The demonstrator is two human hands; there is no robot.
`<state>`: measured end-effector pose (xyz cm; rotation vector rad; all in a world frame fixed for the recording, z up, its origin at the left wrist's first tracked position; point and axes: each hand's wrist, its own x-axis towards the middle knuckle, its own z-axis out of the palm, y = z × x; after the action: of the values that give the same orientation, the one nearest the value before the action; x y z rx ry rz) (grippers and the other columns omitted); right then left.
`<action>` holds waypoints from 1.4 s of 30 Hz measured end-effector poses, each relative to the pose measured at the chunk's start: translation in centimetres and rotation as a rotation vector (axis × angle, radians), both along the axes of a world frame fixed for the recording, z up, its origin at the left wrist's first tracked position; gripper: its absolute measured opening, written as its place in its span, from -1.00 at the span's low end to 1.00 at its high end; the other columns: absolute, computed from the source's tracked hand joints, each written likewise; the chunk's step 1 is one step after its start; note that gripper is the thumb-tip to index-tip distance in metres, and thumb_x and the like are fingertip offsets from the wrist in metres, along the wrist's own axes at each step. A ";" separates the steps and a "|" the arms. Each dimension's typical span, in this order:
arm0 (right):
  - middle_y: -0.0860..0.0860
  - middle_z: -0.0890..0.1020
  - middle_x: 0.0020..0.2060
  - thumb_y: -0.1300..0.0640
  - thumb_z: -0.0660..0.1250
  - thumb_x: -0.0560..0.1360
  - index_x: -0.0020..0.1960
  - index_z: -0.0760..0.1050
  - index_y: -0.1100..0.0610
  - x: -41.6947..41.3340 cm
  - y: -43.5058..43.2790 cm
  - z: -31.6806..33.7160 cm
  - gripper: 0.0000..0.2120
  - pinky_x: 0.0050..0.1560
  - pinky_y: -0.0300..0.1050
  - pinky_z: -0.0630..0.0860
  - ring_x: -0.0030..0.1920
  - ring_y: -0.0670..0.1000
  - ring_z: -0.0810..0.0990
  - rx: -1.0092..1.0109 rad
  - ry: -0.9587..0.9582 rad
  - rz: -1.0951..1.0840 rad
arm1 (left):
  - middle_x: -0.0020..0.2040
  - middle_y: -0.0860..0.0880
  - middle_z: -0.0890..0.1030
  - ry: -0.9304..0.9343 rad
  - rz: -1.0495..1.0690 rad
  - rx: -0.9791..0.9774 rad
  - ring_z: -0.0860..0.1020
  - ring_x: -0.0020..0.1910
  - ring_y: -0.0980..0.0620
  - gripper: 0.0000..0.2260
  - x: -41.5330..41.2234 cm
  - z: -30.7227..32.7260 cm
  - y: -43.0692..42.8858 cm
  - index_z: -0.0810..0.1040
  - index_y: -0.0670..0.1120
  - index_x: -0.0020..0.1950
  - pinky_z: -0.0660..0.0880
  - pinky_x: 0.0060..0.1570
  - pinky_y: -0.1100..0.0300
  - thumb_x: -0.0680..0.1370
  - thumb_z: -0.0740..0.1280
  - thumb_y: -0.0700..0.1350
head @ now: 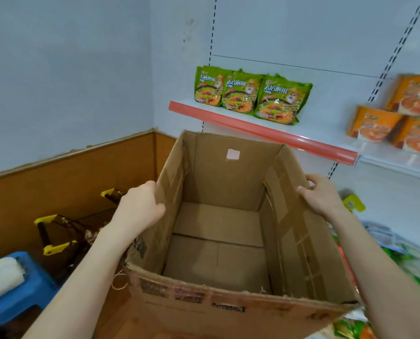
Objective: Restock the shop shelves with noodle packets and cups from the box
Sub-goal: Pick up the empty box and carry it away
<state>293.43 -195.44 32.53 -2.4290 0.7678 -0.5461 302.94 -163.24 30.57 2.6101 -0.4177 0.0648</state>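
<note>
head view: left hand [140, 206] curls over the left wall of the cardboard box [218, 167], and right hand [321, 194] grips its right wall. the box's bare floor shows, just below the shelf [260, 132]. three green noodle packets [250, 94] stand on that shelf; orange cups [399, 113] sit stacked further right.

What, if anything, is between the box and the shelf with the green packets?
Nothing visible. The left hand and right hand grip the side walls of the box, whose far wall sits near the red edge of the shelf. The box looks empty, though. Bare shelf lies right of the green packets.
</note>
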 end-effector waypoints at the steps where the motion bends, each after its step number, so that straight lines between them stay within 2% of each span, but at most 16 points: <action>1: 0.19 0.57 0.15 0.21 0.25 0.49 0.24 0.46 0.20 -1.2 -0.5 0.0 -0.68 0.15 0.05 0.46 0.13 0.22 0.53 0.004 -0.003 -0.023 | -0.08 -0.09 0.58 0.001 -0.020 -0.003 0.57 -0.15 -0.06 -0.83 -0.5 0.0 -0.8 0.45 -0.13 0.08 0.59 -0.14 0.07 0.50 0.29 -0.16; 3: 0.21 0.58 0.13 0.23 0.26 0.48 0.23 0.47 0.20 -3.4 -1.7 0.1 -0.68 0.12 0.00 0.44 0.13 0.22 0.53 0.004 -0.008 -0.077 | -0.04 -0.10 0.59 0.000 -0.067 0.000 0.57 -0.10 -0.08 -0.81 -1.2 0.1 -2.5 0.45 -0.13 0.10 0.58 -0.06 0.01 0.50 0.30 -0.15; 5: 0.21 0.58 0.14 0.24 0.26 0.48 0.25 0.47 0.19 -5.4 -2.8 0.2 -0.66 0.07 -0.07 0.41 0.15 0.21 0.52 0.007 -0.009 -0.133 | 0.00 -0.11 0.59 0.006 -0.119 -0.002 0.57 -0.06 -0.08 -0.77 -1.7 0.3 -4.3 0.44 -0.14 0.15 0.58 -0.06 0.06 0.50 0.29 -0.15; 8: 0.22 0.57 0.16 0.24 0.28 0.47 0.23 0.49 0.21 -7.8 -4.7 0.5 -0.67 0.15 -0.03 0.39 0.18 0.21 0.51 0.000 -0.022 -0.213 | 0.02 -0.13 0.57 -0.002 -0.202 -0.005 0.54 -0.05 -0.10 -0.75 -1.8 0.4 -7.2 0.43 -0.17 0.16 0.47 -0.19 0.14 0.50 0.28 -0.16; 11: 0.22 0.55 0.19 0.24 0.28 0.47 0.25 0.47 0.22 -9.6 -6.2 0.8 -0.65 0.22 0.02 0.38 0.22 0.22 0.49 0.004 -0.023 -0.298 | 0.05 -0.13 0.56 -0.010 -0.291 -0.027 0.47 -0.11 -0.03 -0.70 -1.4 0.3 -10.1 0.41 -0.18 0.23 0.35 -0.22 0.21 0.50 0.27 -0.18; 14: 0.22 0.53 0.22 0.22 0.27 0.48 0.28 0.44 0.22 -11.3 -7.3 0.8 -0.63 0.24 0.02 0.37 0.24 0.22 0.47 0.004 -0.017 -0.401 | 0.14 -0.14 0.55 -0.019 -0.382 -0.054 0.52 0.04 -0.09 -0.63 -0.6 0.5 -13.0 0.39 -0.14 0.31 0.39 -0.15 0.21 0.50 0.28 -0.19; 16: 0.22 0.54 0.21 0.21 0.27 0.48 0.29 0.43 0.21 -12.6 -7.9 0.8 -0.62 0.21 0.02 0.39 0.22 0.22 0.49 0.020 -0.027 -0.470 | 0.12 -0.14 0.57 -0.029 -0.453 -0.043 0.53 0.07 -0.13 -0.64 0.0 0.6 -14.9 0.41 -0.14 0.30 0.49 -0.06 0.10 0.49 0.28 -0.18; 18: 0.20 0.53 0.22 0.20 0.26 0.49 0.30 0.42 0.20 -14.0 -8.2 0.8 -0.62 0.20 0.06 0.42 0.20 0.22 0.50 0.022 -0.027 -0.536 | 0.10 -0.16 0.58 -0.029 -0.514 -0.027 0.53 0.09 -0.17 -0.67 0.4 1.0 -16.8 0.44 -0.15 0.25 0.51 0.02 0.05 0.49 0.28 -0.17; 23: 0.16 0.52 0.25 0.18 0.25 0.49 0.33 0.40 0.17 -18.2 -8.2 0.5 -0.60 0.21 0.04 0.41 0.20 0.18 0.50 0.021 -0.024 -0.702 | 0.09 -0.19 0.59 -0.028 -0.692 -0.016 0.52 0.11 -0.21 -0.72 -0.4 1.1 -20.9 0.48 -0.15 0.15 0.46 0.00 0.06 0.45 0.30 -0.17; 26: 0.16 0.55 0.21 0.19 0.25 0.48 0.31 0.42 0.15 -21.2 -7.6 0.1 -0.60 0.19 0.00 0.42 0.18 0.18 0.51 0.050 -0.024 -0.803 | 0.09 -0.15 0.58 -0.047 -0.798 -0.016 0.53 0.04 -0.14 -0.71 -1.9 0.4 -22.5 0.45 -0.14 0.20 0.40 -0.14 0.15 0.48 0.29 -0.17; 29: 0.18 0.56 0.20 0.19 0.26 0.47 0.30 0.43 0.16 -24.6 -6.7 -0.5 -0.60 0.20 0.00 0.41 0.19 0.18 0.52 0.058 -0.022 -0.914 | -0.08 -0.10 0.54 -0.069 -0.910 -0.008 0.48 -0.14 -0.05 -0.79 -3.5 0.1 -24.8 0.47 -0.13 0.12 0.33 -0.31 0.23 0.49 0.29 -0.17; 31: 0.17 0.55 0.21 0.19 0.25 0.48 0.31 0.42 0.17 -26.9 -6.0 -0.9 -0.61 0.18 0.00 0.41 0.18 0.19 0.52 0.061 -0.011 -0.975 | -0.13 -0.09 0.51 -0.061 -0.979 0.016 0.52 -0.11 -0.11 -0.84 -4.8 0.0 -26.7 0.47 -0.15 0.04 0.31 -0.29 0.18 0.48 0.29 -0.16; 34: 0.18 0.54 0.22 0.19 0.24 0.49 0.32 0.40 0.20 -30.7 -5.6 -1.4 -0.60 0.17 0.01 0.43 0.16 0.20 0.52 0.070 -0.007 -1.064 | -0.05 -0.16 0.57 -0.079 -1.075 0.035 0.54 -0.01 -0.18 -0.81 -7.6 -0.3 -29.8 0.46 -0.18 0.03 0.35 -0.22 0.15 0.47 0.30 -0.15; 37: 0.18 0.55 0.19 0.19 0.23 0.48 0.32 0.40 0.19 -35.1 -5.7 -1.8 -0.59 0.15 0.05 0.46 0.12 0.18 0.54 0.079 -0.012 -1.139 | -0.10 -0.15 0.55 -0.084 -1.158 0.038 0.51 -0.11 -0.14 -0.82 -11.3 -0.6 -32.9 0.46 -0.19 0.01 0.36 -0.24 0.15 0.46 0.31 -0.15; 39: 0.17 0.56 0.17 0.20 0.22 0.48 0.32 0.41 0.18 -38.4 -6.0 -1.9 -0.60 0.06 -0.04 0.46 0.04 0.14 0.54 0.074 -0.015 -1.179 | -0.16 -0.11 0.49 -0.092 -1.210 0.038 0.48 -0.15 -0.12 -0.84 -14.3 -0.7 -35.0 0.45 -0.18 -0.01 0.32 -0.27 0.15 0.45 0.31 -0.15; 42: 0.19 0.57 0.12 0.21 0.21 0.50 0.34 0.39 0.20 -43.7 -6.6 -1.8 -0.60 -0.04 -0.16 0.39 -0.08 0.10 0.49 0.069 -0.003 -1.248 | -0.16 -0.10 0.48 -0.093 -1.288 0.028 0.51 -0.08 -0.16 -0.83 -19.6 -0.6 -37.9 0.46 -0.18 0.02 0.32 -0.25 0.15 0.47 0.30 -0.16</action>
<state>249.69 -202.06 30.76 -1.6141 2.2184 -0.9050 283.30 -201.18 29.96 1.8928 -1.9865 -0.2509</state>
